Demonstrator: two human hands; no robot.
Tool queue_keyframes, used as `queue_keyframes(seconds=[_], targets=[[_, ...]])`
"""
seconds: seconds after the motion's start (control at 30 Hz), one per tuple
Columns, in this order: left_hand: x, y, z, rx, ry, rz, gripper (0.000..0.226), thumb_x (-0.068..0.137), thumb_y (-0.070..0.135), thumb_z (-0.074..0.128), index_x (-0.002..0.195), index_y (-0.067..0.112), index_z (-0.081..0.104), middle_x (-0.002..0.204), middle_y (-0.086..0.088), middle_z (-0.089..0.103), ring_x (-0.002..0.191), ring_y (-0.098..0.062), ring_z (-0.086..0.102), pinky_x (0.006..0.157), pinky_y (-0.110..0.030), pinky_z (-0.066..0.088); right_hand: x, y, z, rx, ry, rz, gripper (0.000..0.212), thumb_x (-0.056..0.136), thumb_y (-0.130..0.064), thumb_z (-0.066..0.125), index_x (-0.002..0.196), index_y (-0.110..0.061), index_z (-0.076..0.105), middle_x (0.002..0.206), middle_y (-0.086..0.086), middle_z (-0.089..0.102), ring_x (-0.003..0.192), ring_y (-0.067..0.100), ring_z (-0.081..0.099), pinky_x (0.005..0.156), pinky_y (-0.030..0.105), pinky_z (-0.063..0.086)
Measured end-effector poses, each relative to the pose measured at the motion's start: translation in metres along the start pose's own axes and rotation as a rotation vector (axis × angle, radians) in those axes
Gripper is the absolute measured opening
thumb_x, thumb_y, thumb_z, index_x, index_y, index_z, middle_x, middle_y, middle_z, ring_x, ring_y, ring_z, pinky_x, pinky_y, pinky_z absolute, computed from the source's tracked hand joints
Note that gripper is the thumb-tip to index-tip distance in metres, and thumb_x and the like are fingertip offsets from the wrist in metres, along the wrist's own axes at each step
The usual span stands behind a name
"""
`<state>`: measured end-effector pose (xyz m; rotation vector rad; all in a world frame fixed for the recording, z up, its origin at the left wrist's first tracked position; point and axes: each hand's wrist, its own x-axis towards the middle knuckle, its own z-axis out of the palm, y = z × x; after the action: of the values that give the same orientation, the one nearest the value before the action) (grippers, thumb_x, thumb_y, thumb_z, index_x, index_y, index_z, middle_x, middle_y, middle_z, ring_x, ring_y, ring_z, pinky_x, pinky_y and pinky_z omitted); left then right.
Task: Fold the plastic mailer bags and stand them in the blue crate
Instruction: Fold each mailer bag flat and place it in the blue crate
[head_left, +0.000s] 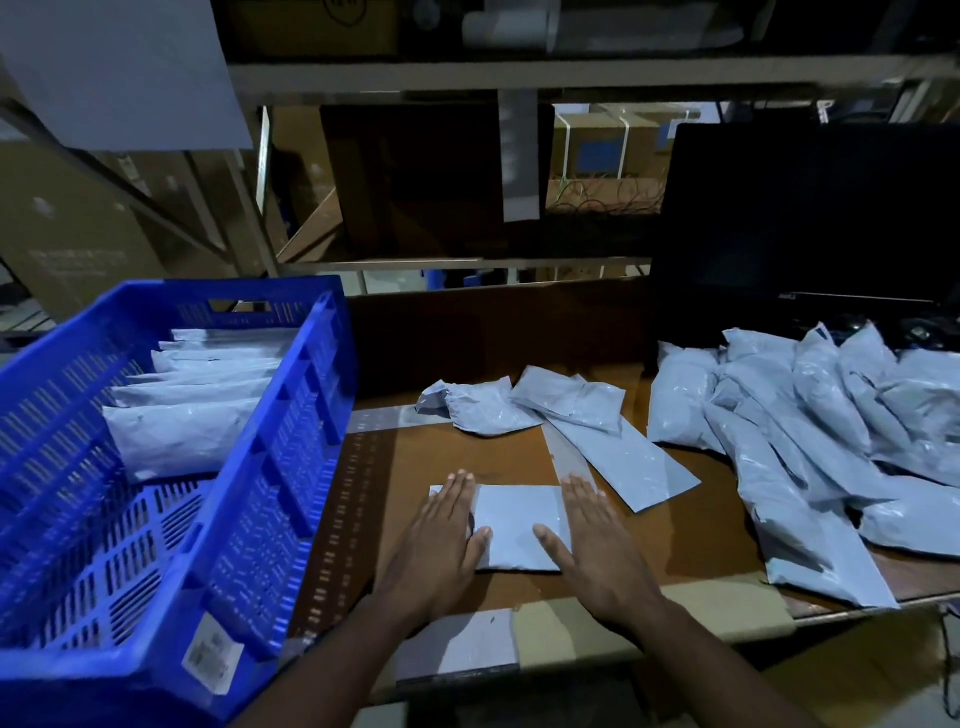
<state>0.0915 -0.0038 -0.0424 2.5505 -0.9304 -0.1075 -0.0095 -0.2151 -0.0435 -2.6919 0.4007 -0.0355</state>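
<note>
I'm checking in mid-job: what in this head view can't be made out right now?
- Folded mailer: its side edges lie under the left hand and right hand.
- Blue crate: near corner cut off by the frame edge; its label is too blurred to read.
- Mailer pile: runs past the right edge, so the count is unclear.

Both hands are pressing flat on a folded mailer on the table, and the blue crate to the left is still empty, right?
Not quite. The head view shows the blue crate already holds a row of folded mailers. The rest is right: both hands, left and right, press flat on the mailer.
</note>
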Motion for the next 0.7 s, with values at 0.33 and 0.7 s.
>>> queue_keyframes(seconds=[0.33,0.7], targets=[[-0.031,-0.014,-0.012,-0.125,0.068,0.069,0.076,0.087,0.062,0.06,0.152,0.036,0.033,0.159,0.019,0.024,0.148,-0.004,0.023,0.121,-0.037,0.028,-0.029,0.006,-0.007,0.131,0.018,-0.16,0.068,0.095,-0.044,0.063,0.153,-0.034,0.03,0.157,-0.024,0.022,0.148,-0.001,0.016,0.123,0.03,0.023],[-0.018,0.002,-0.035,-0.361,0.357,-0.134,0.048,0.084,0.022,0.077,0.122,0.042,0.055,0.112,0.025,0.059,0.102,-0.001,0.062,0.081,-0.029,0.054,-0.008,-0.014,-0.036,0.312,0.365,-0.058,0.029,0.1,-0.03,0.057,0.128,-0.037,0.06,0.119,-0.018,0.064,0.108,0.002,0.058,0.089,0.03,0.054]])
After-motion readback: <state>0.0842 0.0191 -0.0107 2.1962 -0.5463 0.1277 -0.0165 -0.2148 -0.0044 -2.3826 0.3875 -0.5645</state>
